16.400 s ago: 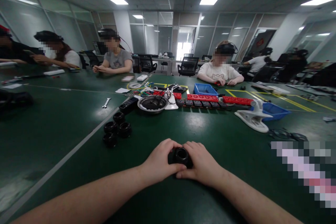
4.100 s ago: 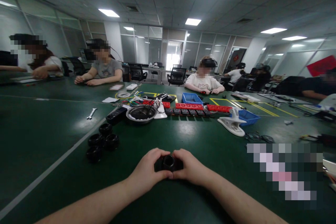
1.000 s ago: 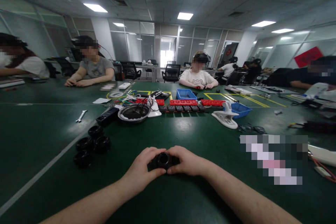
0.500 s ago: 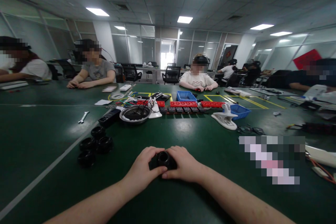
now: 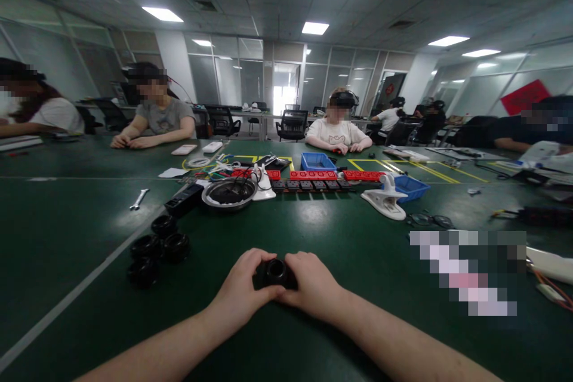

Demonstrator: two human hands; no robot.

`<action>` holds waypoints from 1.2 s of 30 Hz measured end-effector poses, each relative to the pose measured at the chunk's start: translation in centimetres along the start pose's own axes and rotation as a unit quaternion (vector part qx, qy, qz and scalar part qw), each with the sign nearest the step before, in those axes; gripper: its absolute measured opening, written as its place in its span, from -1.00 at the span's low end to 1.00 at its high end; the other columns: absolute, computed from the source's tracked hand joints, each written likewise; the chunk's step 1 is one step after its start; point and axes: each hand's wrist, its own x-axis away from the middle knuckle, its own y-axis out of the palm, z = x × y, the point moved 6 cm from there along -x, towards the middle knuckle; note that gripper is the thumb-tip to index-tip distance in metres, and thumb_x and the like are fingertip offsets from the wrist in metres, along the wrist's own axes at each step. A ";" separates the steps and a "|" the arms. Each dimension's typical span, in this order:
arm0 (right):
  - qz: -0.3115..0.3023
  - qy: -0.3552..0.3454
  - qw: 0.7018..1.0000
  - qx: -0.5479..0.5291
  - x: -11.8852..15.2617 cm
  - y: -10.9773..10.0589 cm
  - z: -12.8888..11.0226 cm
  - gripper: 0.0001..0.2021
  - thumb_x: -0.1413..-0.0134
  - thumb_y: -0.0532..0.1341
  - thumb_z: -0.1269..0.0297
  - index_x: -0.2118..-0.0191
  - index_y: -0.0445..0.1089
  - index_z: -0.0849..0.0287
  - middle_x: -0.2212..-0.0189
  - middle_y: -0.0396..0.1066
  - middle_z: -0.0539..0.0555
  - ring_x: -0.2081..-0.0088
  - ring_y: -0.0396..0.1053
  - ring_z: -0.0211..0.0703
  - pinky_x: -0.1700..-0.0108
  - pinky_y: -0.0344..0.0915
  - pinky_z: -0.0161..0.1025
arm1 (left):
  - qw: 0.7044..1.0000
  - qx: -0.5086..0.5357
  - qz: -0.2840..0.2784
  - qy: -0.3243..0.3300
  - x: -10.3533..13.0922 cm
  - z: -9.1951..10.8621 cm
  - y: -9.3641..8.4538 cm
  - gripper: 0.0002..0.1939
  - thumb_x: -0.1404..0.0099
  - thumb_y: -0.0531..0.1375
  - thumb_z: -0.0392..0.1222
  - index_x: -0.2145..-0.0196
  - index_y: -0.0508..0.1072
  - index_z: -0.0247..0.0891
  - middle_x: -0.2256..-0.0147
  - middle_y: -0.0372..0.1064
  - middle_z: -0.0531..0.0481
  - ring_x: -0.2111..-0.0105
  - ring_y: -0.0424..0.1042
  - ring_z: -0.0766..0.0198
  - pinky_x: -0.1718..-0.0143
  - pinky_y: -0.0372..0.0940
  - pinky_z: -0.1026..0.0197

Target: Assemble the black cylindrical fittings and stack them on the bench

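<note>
Low over the green table [image 5: 215,346], in front of me, a black round part with a hole in its top [image 5: 276,271] sits between my two hands. My left hand [image 5: 244,280] curls around its left side, with the thumb across the near side. Around the right side closes my right hand [image 5: 314,283], its thumb partly hidden by the left one. The fingers cover most of the part's lower body. To the left stands a group of several similar black round parts [image 5: 176,246], with dark openings facing up.
Farther off lie a wrench [image 5: 139,199], a metal bowl [image 5: 206,200], red sockets [image 5: 313,175], a white clip base [image 5: 384,204] and blue bins [image 5: 319,161]. Glasses [image 5: 432,219] and a pixelated patch are at right. Other people sit around the table, including one opposite [image 5: 339,134].
The view has shifted slightly. The black part has turned or tilted a little between my hands, and my right thumb has slid behind the left thumb.
</note>
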 end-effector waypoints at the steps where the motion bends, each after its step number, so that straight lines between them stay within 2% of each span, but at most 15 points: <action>1: 0.009 0.005 1.000 0.025 0.1 0.0 -0.3 -0.68 0.14 0.22 0.05 0.39 0.28 0.22 0.44 0.32 0.07 0.39 0.25 -0.12 0.36 0.11 -0.23 | 1.000 -0.004 0.005 0.002 0.0 0.0 0.0 -0.69 0.02 0.28 -0.22 0.27 0.35 -0.20 0.28 0.28 0.01 0.25 0.29 0.10 0.26 0.22 0.12; 4: 0.019 0.006 0.998 0.056 0.5 0.0 -0.8 -0.66 0.13 0.21 0.02 0.38 0.27 0.23 0.42 0.32 0.10 0.34 0.25 -0.05 0.28 0.12 -0.16 | 1.000 -0.007 0.014 0.012 0.1 0.1 -0.1 -0.69 0.03 0.28 -0.24 0.28 0.34 -0.20 0.29 0.26 0.01 0.25 0.28 0.12 0.26 0.21 0.14; 8: 0.009 -0.038 0.999 -0.028 0.4 -0.5 -0.6 -0.53 0.20 0.25 -0.06 0.23 0.28 0.22 0.33 0.32 0.10 0.29 0.24 -0.06 0.24 0.14 -0.15 | 1.000 0.007 -0.008 0.023 0.2 0.5 -0.1 -0.70 -0.03 0.25 -0.23 0.23 0.35 -0.18 0.26 0.28 0.00 0.23 0.28 0.12 0.27 0.22 0.16; 10: -0.025 -0.067 0.994 -0.087 0.2 -0.7 -0.2 -0.52 0.21 0.29 0.03 0.15 0.27 0.20 0.29 0.31 0.08 0.26 0.23 -0.08 0.22 0.15 -0.18 | 0.999 0.019 -0.019 0.031 0.3 0.6 -0.1 -0.68 -0.06 0.23 -0.23 0.17 0.35 -0.16 0.21 0.29 -0.02 0.19 0.28 0.12 0.24 0.22 0.15; 13: -0.075 -0.100 0.981 -0.145 0.0 -0.8 0.3 -0.65 0.16 0.30 0.21 0.19 0.31 0.20 0.30 0.31 0.04 0.25 0.23 -0.13 0.20 0.15 -0.22 | 0.999 0.024 -0.028 0.035 0.5 0.6 0.0 -0.61 -0.08 0.22 -0.23 0.09 0.33 -0.14 0.14 0.28 -0.04 0.14 0.26 0.11 0.17 0.21 0.12; 17: -0.078 -0.089 0.976 -0.180 -0.3 -0.6 1.0 -0.77 0.17 0.30 0.35 0.30 0.33 0.23 0.39 0.30 -0.01 0.32 0.24 -0.21 0.28 0.15 -0.31 | 0.998 0.029 -0.027 0.046 0.5 0.8 0.1 -0.60 -0.07 0.23 -0.25 0.09 0.33 -0.14 0.16 0.29 -0.04 0.14 0.27 0.11 0.14 0.20 0.11; 20: -0.056 -0.055 0.981 -0.175 -0.3 -0.1 1.2 -0.71 0.24 0.35 0.24 0.36 0.30 0.21 0.44 0.28 -0.04 0.39 0.21 -0.25 0.39 0.12 -0.36 | 0.998 0.032 -0.028 0.044 0.4 0.9 0.2 -0.65 -0.04 0.26 -0.21 0.17 0.36 -0.15 0.23 0.30 -0.01 0.20 0.29 0.13 0.20 0.21 0.14; 23: -0.023 -0.016 0.993 -0.112 -0.3 0.2 1.0 -0.60 0.33 0.35 0.04 0.41 0.27 0.20 0.48 0.26 -0.03 0.43 0.19 -0.23 0.44 0.09 -0.34 | 1.000 0.018 -0.018 0.017 0.2 0.5 0.1 -0.65 0.02 0.29 -0.22 0.22 0.36 -0.19 0.28 0.29 0.01 0.25 0.29 0.13 0.27 0.21 0.16; 25: -0.002 -0.002 0.999 -0.047 -0.2 0.3 0.6 -0.54 0.34 0.31 -0.07 0.41 0.26 0.21 0.49 0.26 0.00 0.45 0.19 -0.19 0.44 0.09 -0.30 | 1.000 0.008 -0.012 0.001 0.1 0.2 0.1 -0.66 0.04 0.29 -0.23 0.25 0.36 -0.20 0.29 0.28 0.02 0.26 0.28 0.13 0.29 0.20 0.17; 28: 0.013 -0.015 1.000 0.015 -0.1 0.2 -0.1 -0.51 0.28 0.24 -0.14 0.39 0.26 0.23 0.45 0.30 0.07 0.41 0.22 -0.12 0.37 0.13 -0.22 | 1.000 0.003 -0.010 -0.007 0.1 -0.1 0.1 -0.66 0.05 0.29 -0.21 0.27 0.35 -0.21 0.29 0.27 0.02 0.27 0.28 0.13 0.31 0.19 0.17; 32: 0.006 -0.058 0.998 -0.021 0.1 -0.2 -0.3 -0.44 0.26 0.23 -0.15 0.23 0.28 0.23 0.34 0.31 0.10 0.32 0.24 -0.07 0.27 0.16 -0.17 | 1.000 0.016 -0.016 0.009 0.1 0.1 0.1 -0.68 0.01 0.26 -0.20 0.24 0.36 -0.20 0.28 0.28 0.01 0.26 0.28 0.13 0.31 0.19 0.18; 36: -0.054 -0.105 0.988 -0.103 0.2 -0.6 0.3 -0.55 0.19 0.29 0.04 0.17 0.30 0.20 0.32 0.29 0.06 0.27 0.23 -0.12 0.23 0.17 -0.22 | 0.999 0.031 -0.021 0.017 0.2 0.3 0.0 -0.66 -0.05 0.23 -0.19 0.17 0.35 -0.17 0.20 0.29 -0.03 0.21 0.28 0.11 0.26 0.21 0.15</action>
